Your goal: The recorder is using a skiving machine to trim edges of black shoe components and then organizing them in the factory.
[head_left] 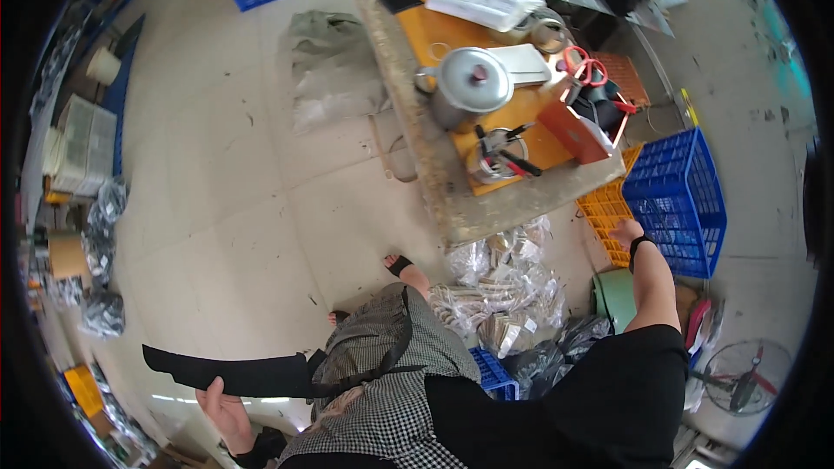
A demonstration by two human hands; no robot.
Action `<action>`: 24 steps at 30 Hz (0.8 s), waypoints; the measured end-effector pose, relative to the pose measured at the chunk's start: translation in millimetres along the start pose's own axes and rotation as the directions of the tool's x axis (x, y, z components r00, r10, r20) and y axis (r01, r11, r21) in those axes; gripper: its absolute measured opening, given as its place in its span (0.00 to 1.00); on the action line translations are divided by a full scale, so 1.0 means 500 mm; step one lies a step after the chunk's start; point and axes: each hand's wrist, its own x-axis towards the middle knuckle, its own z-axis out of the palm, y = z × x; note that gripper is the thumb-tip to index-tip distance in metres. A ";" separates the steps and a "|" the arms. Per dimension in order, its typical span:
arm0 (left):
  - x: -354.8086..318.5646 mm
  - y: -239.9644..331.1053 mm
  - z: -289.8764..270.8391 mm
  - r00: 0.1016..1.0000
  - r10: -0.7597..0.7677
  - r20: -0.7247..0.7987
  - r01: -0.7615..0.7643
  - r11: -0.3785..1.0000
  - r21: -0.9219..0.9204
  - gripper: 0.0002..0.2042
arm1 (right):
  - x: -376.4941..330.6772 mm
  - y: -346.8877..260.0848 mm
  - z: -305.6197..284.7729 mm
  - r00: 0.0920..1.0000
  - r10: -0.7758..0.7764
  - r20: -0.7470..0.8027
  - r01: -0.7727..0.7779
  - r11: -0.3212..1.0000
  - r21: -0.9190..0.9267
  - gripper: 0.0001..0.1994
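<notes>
Left of the table (521,207), the left hand (224,411) pinches a long black strip (256,375). Right of the table, the right hand (626,232) is at a yellow crate (601,208); I can't tell if it grips.

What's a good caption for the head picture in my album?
Left grip holds a black strip; right grip at the orange crate beside a table.

The right arm (653,291) stretches forward and outward, its forearm bare, with the right hand (626,232) at the far end, fingers too small to read clearly. The left hand (224,412) sits low to the left, thumb upward, its grip closed.
</notes>
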 end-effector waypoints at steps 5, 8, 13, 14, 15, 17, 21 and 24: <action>0.024 0.010 0.153 0.999 -0.016 0.032 0.018 0.998 -0.054 0.22 | 0.028 0.219 0.201 0.891 -0.131 0.436 0.279 0.914 -0.296 0.16; 0.029 0.008 0.180 0.996 -0.002 0.087 0.004 1.000 -0.020 0.22 | -0.112 0.064 0.300 0.836 -0.343 0.429 0.517 0.756 -0.402 0.13; 0.069 0.022 0.220 0.985 0.052 0.164 -0.055 0.998 0.010 0.10 | -0.393 -0.311 0.290 0.654 -0.740 0.155 0.630 0.647 0.430 0.12; 0.077 0.030 0.206 0.984 -0.018 0.177 0.035 0.995 -0.093 0.10 | -0.471 -0.406 0.248 0.596 -0.786 0.165 0.603 0.574 0.553 0.12; 0.074 0.035 0.178 0.988 -0.027 0.151 0.046 0.992 -0.121 0.10 | -0.521 -0.482 0.231 0.480 -0.867 0.138 0.662 0.461 0.591 0.11; 0.065 0.048 0.119 0.996 0.001 0.086 0.015 0.984 -0.179 0.10 | -0.615 -0.627 0.195 0.310 -0.942 0.131 0.647 0.310 0.697 0.12; 0.048 0.055 -0.040 0.999 0.035 0.023 -0.030 0.985 -0.169 0.10 | -0.804 -0.849 0.177 0.001 -0.983 0.185 0.604 0.148 0.783 0.11; 0.043 0.063 -0.194 0.995 0.069 -0.072 -0.081 0.979 -0.185 0.11 | -0.938 -0.973 0.207 -0.074 -0.929 0.363 0.646 0.233 0.727 0.09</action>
